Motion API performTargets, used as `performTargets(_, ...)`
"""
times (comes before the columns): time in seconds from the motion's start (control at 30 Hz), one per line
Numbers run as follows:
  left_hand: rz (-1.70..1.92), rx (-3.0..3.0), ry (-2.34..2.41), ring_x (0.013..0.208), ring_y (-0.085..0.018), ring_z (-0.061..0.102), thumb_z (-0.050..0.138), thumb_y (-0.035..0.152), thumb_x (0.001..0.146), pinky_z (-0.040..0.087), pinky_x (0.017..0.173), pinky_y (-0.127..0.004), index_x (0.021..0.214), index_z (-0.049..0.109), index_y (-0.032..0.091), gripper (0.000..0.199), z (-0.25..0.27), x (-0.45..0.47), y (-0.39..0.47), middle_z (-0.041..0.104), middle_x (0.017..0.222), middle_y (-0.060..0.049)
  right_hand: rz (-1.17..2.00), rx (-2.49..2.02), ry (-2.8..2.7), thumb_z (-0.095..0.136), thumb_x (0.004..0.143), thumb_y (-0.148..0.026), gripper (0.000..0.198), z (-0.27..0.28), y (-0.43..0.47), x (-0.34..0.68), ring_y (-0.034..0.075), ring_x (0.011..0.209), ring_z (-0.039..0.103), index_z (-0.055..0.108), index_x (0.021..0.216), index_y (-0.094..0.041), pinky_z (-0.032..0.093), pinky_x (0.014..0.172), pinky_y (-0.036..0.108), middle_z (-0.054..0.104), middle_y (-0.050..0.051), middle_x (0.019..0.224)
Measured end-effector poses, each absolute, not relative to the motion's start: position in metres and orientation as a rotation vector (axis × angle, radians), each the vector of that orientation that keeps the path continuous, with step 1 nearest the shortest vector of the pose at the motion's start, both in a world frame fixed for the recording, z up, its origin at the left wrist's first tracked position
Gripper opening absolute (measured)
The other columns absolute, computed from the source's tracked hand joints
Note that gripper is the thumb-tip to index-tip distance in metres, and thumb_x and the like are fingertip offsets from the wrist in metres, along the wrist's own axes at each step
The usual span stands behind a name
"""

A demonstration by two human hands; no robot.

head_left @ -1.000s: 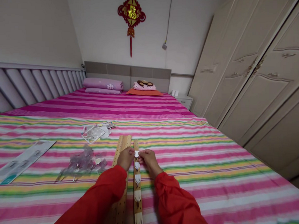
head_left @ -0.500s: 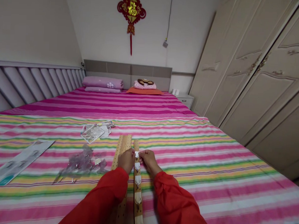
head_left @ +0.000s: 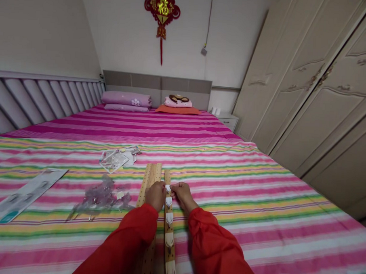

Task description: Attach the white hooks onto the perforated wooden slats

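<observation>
A narrow wooden strip (head_left: 167, 176) with small holes lies lengthwise on the striped bed sheet. Several white hooks (head_left: 169, 219) sit in a row along it, nearer ones cream-coloured. At the far end of the row is one more white hook (head_left: 168, 188), pinched from both sides by my fingertips. My left hand (head_left: 156, 195) closes on its left edge, and my right hand (head_left: 183, 194) on its right edge. Beside the left hand lie wider wooden strips with holes (head_left: 151, 176), partly covered by my left hand and red sleeve.
To the left are crumpled clear plastic bags (head_left: 100, 196) and small loose pieces. Farther back lies a pile of opened packaging (head_left: 118, 158). A long white package card (head_left: 31, 193) rests at far left. Pillows (head_left: 127, 99) line the headboard; a wardrobe (head_left: 294, 97) stands right of the bed.
Both hands stay at the same hook with hardly any shift. The whole view has tipped slightly, so most things sit a little higher in the picture.
</observation>
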State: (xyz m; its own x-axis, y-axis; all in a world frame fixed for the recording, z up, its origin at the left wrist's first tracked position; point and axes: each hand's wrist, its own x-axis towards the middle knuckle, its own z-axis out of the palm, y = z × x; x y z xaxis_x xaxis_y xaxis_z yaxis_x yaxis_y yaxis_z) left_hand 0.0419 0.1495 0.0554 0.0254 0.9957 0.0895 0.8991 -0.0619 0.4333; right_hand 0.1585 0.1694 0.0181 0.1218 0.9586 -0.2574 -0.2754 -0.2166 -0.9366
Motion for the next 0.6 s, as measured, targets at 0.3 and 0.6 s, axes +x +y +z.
performTargets(0.3,0.342,2.208,1.882,0.102,-0.023,0.058,0.044,0.026,0.087,0.036,0.08,-0.033,0.103,0.069,0.028,0.03,0.054,0.039,0.15,0.063,0.099,-0.008,1.38,-1.267,-0.794,0.066,0.061,-0.012,0.022,0.01,0.174,0.16,0.01,0.028,0.045,0.05,0.047,-0.018,0.033,0.03,0.018,0.051,-0.003,0.031)
performTargets(0.6,0.416,2.168,1.851,0.092,-0.023,0.063,0.034,0.026,0.091,0.037,0.083,-0.036,0.113,0.059,0.024,0.033,0.068,0.04,0.137,0.07,0.09,-0.008,1.342,-1.294,-0.832,0.061,0.069,-0.014,0.028,0.016,0.163,0.159,0.008,0.027,0.041,0.05,0.044,-0.019,0.031,0.03,0.018,0.048,-0.004,0.031)
